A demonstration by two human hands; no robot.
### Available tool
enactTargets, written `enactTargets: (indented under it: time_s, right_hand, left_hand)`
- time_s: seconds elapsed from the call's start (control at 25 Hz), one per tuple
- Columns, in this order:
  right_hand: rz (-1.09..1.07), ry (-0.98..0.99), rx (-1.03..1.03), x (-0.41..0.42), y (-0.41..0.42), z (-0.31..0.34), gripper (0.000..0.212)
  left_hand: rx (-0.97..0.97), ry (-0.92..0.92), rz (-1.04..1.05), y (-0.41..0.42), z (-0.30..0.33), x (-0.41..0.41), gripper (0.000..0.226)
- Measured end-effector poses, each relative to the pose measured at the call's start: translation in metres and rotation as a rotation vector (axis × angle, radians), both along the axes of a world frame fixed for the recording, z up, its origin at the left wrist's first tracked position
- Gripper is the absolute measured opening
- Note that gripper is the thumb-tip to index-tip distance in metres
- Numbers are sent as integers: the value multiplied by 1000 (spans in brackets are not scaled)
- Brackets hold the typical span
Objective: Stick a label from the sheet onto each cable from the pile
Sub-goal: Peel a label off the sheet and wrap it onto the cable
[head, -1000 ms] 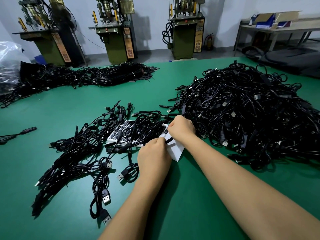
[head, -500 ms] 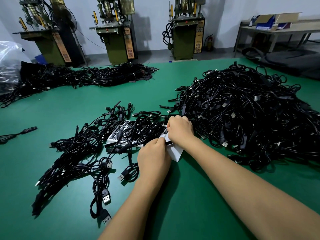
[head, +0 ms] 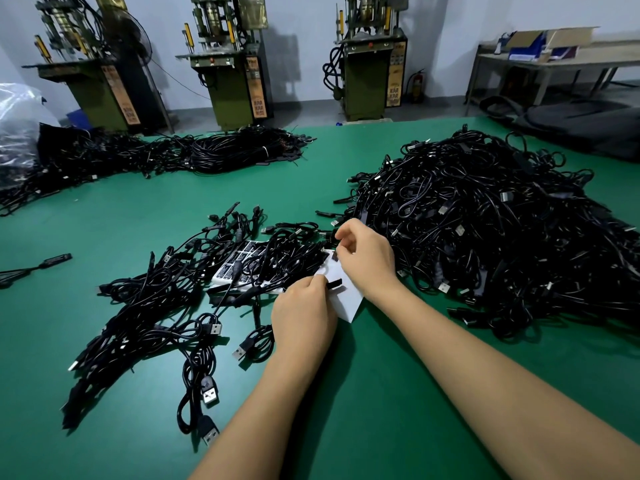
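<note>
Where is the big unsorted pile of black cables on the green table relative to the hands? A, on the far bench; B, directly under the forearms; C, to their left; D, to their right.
D: the big pile of cables rises on the green table right of both hands.

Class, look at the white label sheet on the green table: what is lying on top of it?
Black cables lie across the label sheet, hiding most of it. The left hand pinches a black cable part over its near corner; the right hand covers more. What the right fingers hold is hidden.
</note>
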State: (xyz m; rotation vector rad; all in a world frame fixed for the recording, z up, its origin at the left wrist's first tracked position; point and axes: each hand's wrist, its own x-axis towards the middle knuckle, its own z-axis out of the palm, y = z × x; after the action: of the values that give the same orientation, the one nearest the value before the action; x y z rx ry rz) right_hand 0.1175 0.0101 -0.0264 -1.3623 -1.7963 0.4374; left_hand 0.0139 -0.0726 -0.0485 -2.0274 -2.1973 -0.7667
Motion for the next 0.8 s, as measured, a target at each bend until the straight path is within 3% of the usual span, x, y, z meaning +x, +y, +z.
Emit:
enactTargets:
  time_s: [0.24, 0.36, 0.6, 0.8]
  right_hand:
    - [-135, 542, -173, 52, -30, 3, 21]
    - [-96, 792, -281, 66, -45, 1, 19]
    - [-75, 900, -251, 71, -61, -10, 16]
    - [-45, 906, -212, 62, -63, -11, 20]
  left_hand:
    - [172, -57, -62, -3, 1, 2, 14]
    - [204, -253, -130, -5, 3, 8, 11]
    - [-79, -691, -160, -6, 11, 13, 12]
    - [-288, -804, -215, 0, 18, 6, 24]
